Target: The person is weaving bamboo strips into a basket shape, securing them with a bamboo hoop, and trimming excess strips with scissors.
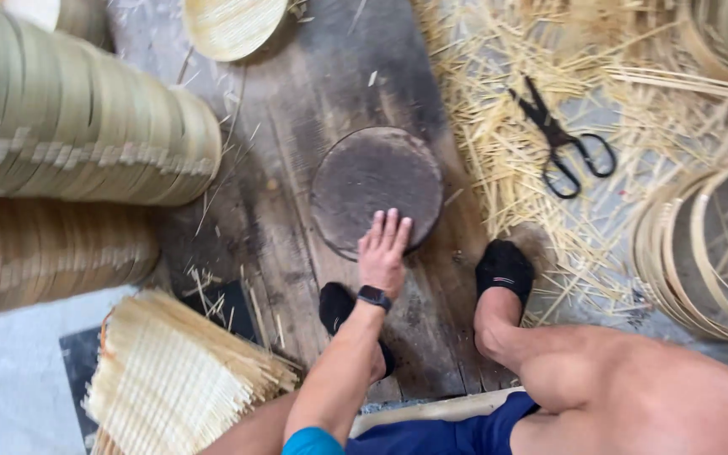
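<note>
Left hand (383, 251) flat with fingers spread loose on the near edge of a dark round wooden disc (375, 187), disc lying on a worn plank (297, 202), black scissors (563, 141) on straw to the right, stacked woven bamboo trays (77, 126) at left, right hand out of sight.

The head camera is looking steeply down from the seated person's head, fairly near, facing forward over the knees at the wooden board (313, 126) ahead.

The left hand (383, 251) rests flat, fingers extended, on the dark round wooden disc (375, 187); black scissors (564, 143) lie well apart on pale straw (499, 126).
</note>
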